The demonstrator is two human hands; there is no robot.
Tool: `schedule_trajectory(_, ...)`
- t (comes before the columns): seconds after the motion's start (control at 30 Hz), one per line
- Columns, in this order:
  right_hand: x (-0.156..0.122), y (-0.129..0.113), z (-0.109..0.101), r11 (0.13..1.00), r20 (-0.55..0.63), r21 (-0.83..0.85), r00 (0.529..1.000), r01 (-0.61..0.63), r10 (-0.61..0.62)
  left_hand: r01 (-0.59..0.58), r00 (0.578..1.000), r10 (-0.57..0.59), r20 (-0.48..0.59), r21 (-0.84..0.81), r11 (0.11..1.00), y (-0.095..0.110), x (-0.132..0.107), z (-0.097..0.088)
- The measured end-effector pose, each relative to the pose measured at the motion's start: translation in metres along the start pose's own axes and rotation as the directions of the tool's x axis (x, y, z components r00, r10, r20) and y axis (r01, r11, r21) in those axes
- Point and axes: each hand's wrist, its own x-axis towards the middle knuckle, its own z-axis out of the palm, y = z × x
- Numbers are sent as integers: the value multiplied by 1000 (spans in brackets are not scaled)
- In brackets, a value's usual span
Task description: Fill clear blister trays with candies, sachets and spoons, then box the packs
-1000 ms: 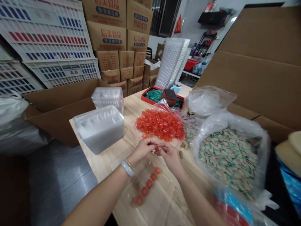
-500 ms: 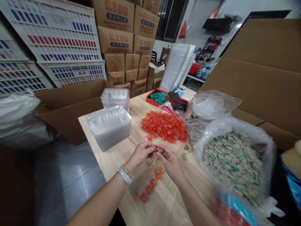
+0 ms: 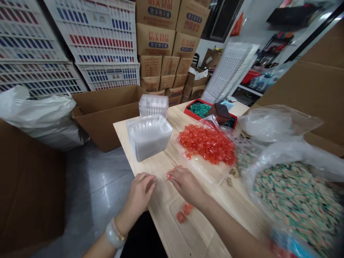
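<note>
My left hand (image 3: 141, 191) hangs at the near edge of the light wooden table (image 3: 172, 113), fingers loosely curled and nothing visible in them. My right hand (image 3: 185, 185) rests low over a clear plastic tray (image 3: 185, 229), fingertips pointing left. Small red bits show at those fingertips, too small to tell if held. Several red wrapped candies (image 3: 182, 213) sit in the tray under my right wrist. A clear bag of red wrapped candies (image 3: 206, 144) lies just beyond my hands, and a stack of clear plastic trays (image 3: 149, 138) stands to the left.
A large bag of striped green-and-cream wrapped sweets (image 3: 295, 200) fills the right. A red tray of green sweets with a brown box (image 3: 220, 114) stands at the far end. Cardboard boxes (image 3: 107, 114), stacked cartons (image 3: 158, 39) and white crates (image 3: 102, 39) lie behind the table.
My hands have come apart from their pinch and dropped toward the table. The view has swung left, and my right hand now covers part of the tray's red candies.
</note>
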Motion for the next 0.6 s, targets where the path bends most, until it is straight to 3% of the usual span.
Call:
schedule_trajectory(0.13, 22, -9, 6, 940, 202, -299, 974, 162, -104, -40, 999, 30, 44, 235, 971, 5, 1, 15)
schedule_trajectory(0.23, 30, -9, 9, 906, 282, -341, 947, 250, -155, -38, 998, 22, 61, 269, 962, 3, 2, 21)
schedule_trajectory(0.47, 34, -1, 9, 921, 304, -301, 940, 246, -152, -52, 996, 31, 79, 279, 959, 0, 2, 20)
schedule_trajectory(0.6, 35, -2, 10, 937, 255, -277, 957, 212, -141, -42, 997, 20, 77, 294, 955, 2, 3, 21)
